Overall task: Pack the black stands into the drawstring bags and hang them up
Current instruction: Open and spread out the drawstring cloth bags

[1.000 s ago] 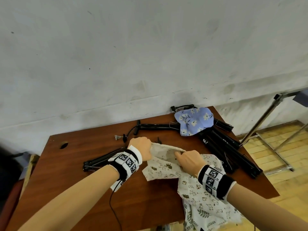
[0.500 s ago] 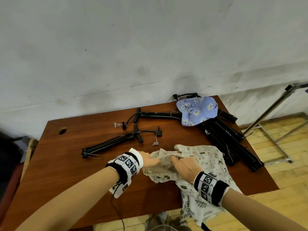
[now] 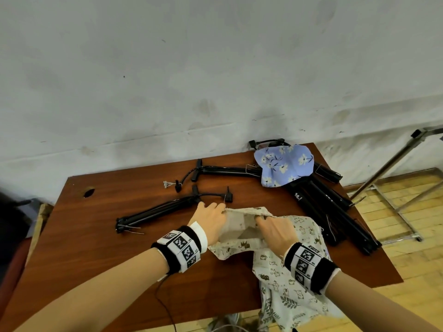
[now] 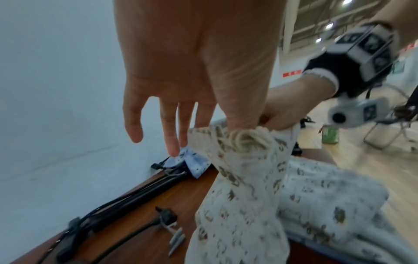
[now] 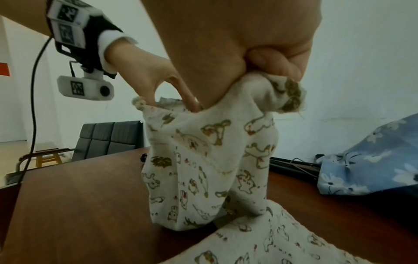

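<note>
My left hand (image 3: 213,216) pinches the left rim of a cream animal-print drawstring bag (image 3: 239,244), thumb inside the mouth (image 4: 244,114). Across the mouth, my right hand (image 3: 275,230) grips the opposite rim in curled fingers (image 5: 271,67). The bag (image 5: 203,160) is lifted off the table, its mouth held open. A thin black stand (image 3: 163,212) lies just left of my left hand. A second stand (image 3: 227,170) lies farther back. A bundle of thicker black stands (image 3: 323,207) lies at the right, partly under a blue floral bag (image 3: 285,164).
More printed cloth bags (image 3: 287,283) lie under my right wrist and hang over the front edge of the brown table (image 3: 107,236). A metal rack (image 3: 395,176) stands on the floor at the right. The wall runs along the table's far edge.
The bag lay flatter under my hands before. Now both hands have raised its rim and pulled the mouth open.
</note>
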{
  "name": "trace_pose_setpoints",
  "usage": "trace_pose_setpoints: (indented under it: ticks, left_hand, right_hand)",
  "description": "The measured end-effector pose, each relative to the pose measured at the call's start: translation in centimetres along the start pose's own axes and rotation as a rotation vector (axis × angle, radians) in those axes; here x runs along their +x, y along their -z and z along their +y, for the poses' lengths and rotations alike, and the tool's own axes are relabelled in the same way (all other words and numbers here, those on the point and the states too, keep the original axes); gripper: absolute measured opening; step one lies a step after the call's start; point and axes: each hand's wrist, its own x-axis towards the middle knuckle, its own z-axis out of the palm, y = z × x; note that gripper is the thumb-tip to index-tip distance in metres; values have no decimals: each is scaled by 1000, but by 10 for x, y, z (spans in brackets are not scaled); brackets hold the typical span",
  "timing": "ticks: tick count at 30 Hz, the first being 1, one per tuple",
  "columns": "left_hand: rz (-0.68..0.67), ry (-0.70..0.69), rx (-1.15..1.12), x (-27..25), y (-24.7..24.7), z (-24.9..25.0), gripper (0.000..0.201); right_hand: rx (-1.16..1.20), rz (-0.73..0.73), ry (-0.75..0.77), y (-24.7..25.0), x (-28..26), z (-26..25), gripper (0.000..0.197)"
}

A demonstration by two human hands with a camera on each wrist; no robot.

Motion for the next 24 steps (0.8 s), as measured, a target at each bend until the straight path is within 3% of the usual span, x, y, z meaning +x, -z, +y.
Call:
trace_pose_setpoints:
  ticks: [4,8,15,18,20,22,24]
  left_hand:
    - [-120,-76,-6,-10,8,15,84]
    - [-169,-88,17,-15,6,23,91]
    - [-205,-94,-74,-14,25,11,103]
    - [-239,-103,-248,-15,39,-9,96]
    - [-288,-94,-410,-9,31,-26,97]
    - [-306,-145,-513,-2,22,-42,95]
    - [-334,-211,-581,0,16,-54,78]
  right_hand:
    - [-7,-39,38,-8,-3,0,31]
    - [23,-36,60,-19,-7,0,34]
    - [78,97,27,-16,-9,3,69]
    - [159,50,131,3,0,18,43]
    - [310,58,150,17,5,35,29]
    - [682,122,126,26,8,48,21]
    - [1067,160,115,35,7,55,17]
